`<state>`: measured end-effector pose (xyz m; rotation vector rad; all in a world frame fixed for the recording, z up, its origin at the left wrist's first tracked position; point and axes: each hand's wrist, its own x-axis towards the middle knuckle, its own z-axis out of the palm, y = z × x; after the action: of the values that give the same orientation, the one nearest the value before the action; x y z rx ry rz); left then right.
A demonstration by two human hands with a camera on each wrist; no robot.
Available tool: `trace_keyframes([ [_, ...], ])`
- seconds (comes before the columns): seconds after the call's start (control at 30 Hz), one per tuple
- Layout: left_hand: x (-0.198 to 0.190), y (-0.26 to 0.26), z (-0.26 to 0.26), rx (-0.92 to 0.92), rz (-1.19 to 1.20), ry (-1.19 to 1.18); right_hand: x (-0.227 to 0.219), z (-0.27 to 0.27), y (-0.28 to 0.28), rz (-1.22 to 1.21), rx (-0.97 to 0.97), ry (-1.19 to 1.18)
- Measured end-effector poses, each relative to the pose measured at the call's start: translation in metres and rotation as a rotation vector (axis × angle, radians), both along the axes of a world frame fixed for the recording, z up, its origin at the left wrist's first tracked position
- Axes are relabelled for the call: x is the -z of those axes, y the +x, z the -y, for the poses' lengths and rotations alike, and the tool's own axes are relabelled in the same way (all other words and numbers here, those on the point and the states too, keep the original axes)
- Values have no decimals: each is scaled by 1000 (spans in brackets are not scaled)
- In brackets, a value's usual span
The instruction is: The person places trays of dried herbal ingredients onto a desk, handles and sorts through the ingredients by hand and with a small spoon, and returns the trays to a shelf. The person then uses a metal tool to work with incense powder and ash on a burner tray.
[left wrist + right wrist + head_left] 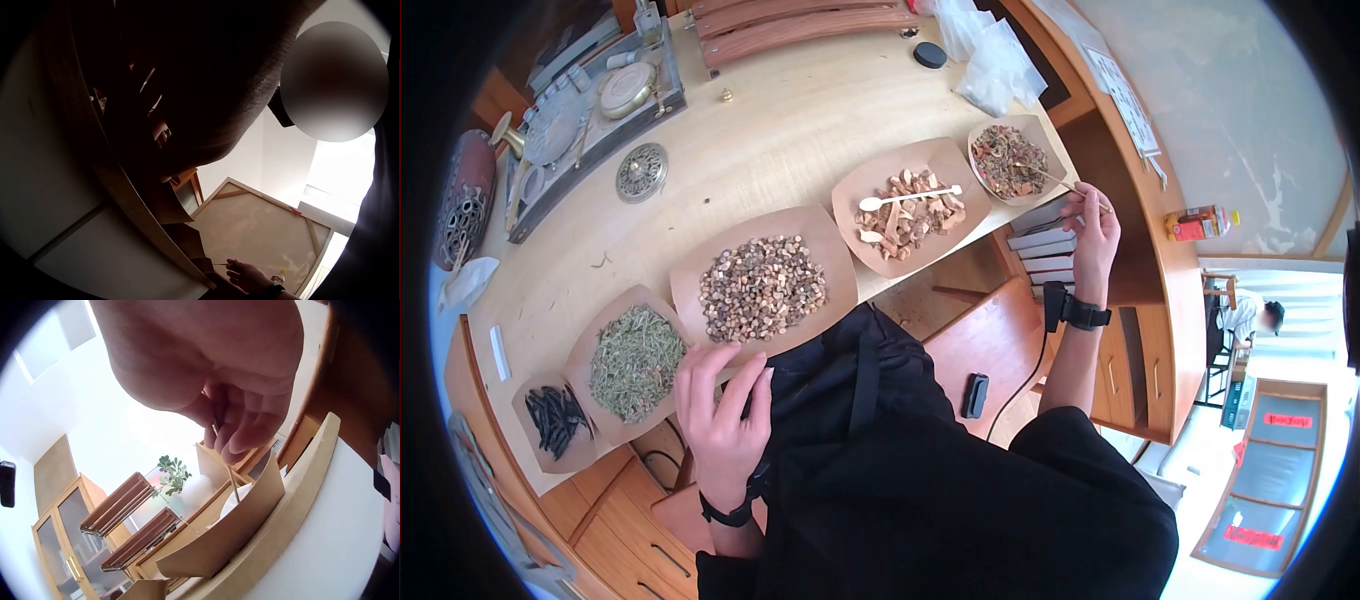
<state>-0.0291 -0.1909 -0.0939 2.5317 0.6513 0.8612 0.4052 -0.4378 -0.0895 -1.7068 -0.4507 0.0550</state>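
Right hand [1094, 235]: its fingers are pinching a thin stick [1052, 179], with no gap left around it.
Stick: its far end is reaching into the dried mix [1000, 155], which is lying in the small paper tray [1055, 150] at the right end.
Left hand [725, 425]: its fingers are bending loosely, thumb apart, and seem to be holding nothing; they are hovering near the green bits [638, 350] and the brown-and-cream bits [765, 288].
Other trays: black sticks [555, 425] are lying at the left end, and tan chunks [925, 225] with a pale spoon [905, 198] on top are sitting beside the mix.
Table: the pale wooden table [780, 130] is also carrying a round metal lid [642, 172] with holes, a black disc [930, 54], plastic bags [1000, 80], a grey box [595, 148] and brown wooden racks [800, 35].
Room: a bottle [1195, 223] is standing past the table's right side; far off, a person [1248, 318] in a white top is sitting.
Right wrist view only: a leafy plant [173, 475] is showing, and a cupboard [69, 550] with glass doors is standing behind.
Left wrist view only: a big framed board [262, 225] is showing its whole width behind the right hand; the near hand is looking too dark to read.
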Motion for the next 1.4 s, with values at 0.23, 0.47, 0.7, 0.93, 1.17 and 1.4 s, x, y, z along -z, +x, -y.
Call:
trace_keyframes([
  [0.23,0,1,-1,2,-2,7,-7,-20,-22,60,-133,4],
  [0.47,0,-1,0,-6,1,-8,0,-18,-8,68,-19,-52],
  [0.7,2,0,0,0,4,0,-4,-4,-2,124,96,-49],
  [0.93,0,0,-2,9,8,6,2,-5,-20,145,-91,-115],
  [1.17,0,0,-1,15,5,9,3,-17,-9,182,-11,-31],
  [1.4,-2,0,-2,25,-7,8,-2,-22,-22,194,-87,-143],
])
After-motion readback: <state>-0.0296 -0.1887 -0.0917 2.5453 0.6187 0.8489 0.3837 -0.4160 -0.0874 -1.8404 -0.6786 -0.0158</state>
